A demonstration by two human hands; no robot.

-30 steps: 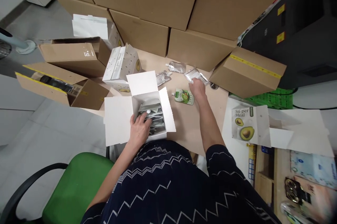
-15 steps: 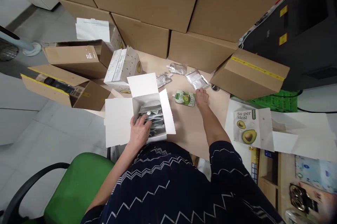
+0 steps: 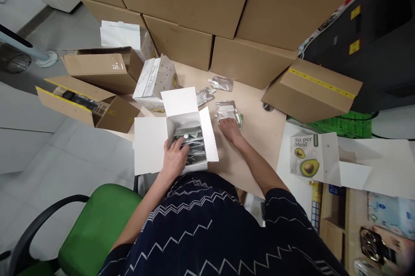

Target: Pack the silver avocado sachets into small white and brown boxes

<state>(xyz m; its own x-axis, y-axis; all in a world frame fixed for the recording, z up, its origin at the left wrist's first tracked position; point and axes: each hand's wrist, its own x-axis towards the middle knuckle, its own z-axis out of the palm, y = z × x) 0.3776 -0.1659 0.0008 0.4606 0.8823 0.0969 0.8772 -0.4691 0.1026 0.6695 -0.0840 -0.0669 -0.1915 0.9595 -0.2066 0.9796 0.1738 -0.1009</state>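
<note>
An open white box (image 3: 212, 140) stands at the table's front edge, its flaps folded outward. Several silver pouches (image 3: 196, 148) are packed upright inside, one showing a white cap (image 3: 186, 136). My left hand (image 3: 176, 157) reaches over the box's left wall, fingers apart and resting on the pouches. To the right of the box, my right hand (image 3: 230, 130) grips the lower edge of a silver pouch (image 3: 225, 109) with a pale label. Beneath that pouch a green printed pouch (image 3: 240, 120) is mostly covered. Two more silver spouted pouches, one flat (image 3: 222, 83) and one angled (image 3: 205, 96), lie farther back.
White Su-per Meal cartons stand at the left (image 3: 154, 79) and right (image 3: 304, 155). Open brown cartons (image 3: 94, 68) crowd the left edge. Large brown boxes (image 3: 181, 45) wall off the back, and another brown carton (image 3: 313, 90) leans at the right. A green chair (image 3: 100, 220) is at lower left.
My right hand has moved left, bringing the silver pouch from the back right over the green pouch. My left hand stays in the box. The view has shifted slightly.
</note>
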